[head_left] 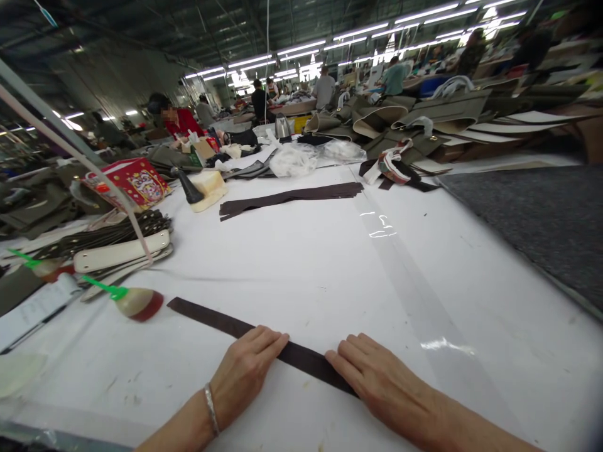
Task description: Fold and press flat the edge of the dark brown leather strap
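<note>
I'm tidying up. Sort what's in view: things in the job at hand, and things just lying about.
In the job:
- left hand and right hand
- dark strip beneath them
- probably similar strips beyond

Apparently lying about:
- nearer green-tipped bottle
- red patterned container
- crumpled plastic

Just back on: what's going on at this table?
The person's bare left hand and right hand rest on a long, flat, dark brown strip lying on the white tabletop. A pile of similar strips lies farther back. A translucent, green-nozzled bottle of reddish liquid lies near the strip's left end.
</note>
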`<action>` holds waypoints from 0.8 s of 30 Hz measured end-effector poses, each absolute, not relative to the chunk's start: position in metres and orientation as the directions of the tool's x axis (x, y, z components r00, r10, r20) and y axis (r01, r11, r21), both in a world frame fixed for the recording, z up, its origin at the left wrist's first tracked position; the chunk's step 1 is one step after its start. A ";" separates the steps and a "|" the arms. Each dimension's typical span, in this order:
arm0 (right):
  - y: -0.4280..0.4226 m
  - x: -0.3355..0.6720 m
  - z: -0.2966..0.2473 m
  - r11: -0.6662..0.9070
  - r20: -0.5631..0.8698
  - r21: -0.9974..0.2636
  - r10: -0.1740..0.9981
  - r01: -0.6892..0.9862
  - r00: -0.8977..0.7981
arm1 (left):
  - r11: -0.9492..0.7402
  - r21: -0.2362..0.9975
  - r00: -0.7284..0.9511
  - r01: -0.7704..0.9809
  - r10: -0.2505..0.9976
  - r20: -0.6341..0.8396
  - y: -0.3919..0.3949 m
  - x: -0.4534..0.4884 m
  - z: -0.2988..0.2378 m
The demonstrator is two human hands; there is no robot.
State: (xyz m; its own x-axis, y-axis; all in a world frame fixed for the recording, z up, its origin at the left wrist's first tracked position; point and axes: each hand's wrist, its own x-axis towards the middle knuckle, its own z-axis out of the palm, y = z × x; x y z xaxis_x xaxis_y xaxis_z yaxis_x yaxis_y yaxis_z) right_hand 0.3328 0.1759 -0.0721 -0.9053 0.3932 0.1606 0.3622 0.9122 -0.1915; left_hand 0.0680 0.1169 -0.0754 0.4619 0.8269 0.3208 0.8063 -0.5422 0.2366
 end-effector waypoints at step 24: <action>0.182 0.344 -0.077 0.962 0.173 -0.062 0.271 0.264 -0.947 | -0.531 0.053 0.513 0.846 0.837 0.190 0.108 0.062 -0.084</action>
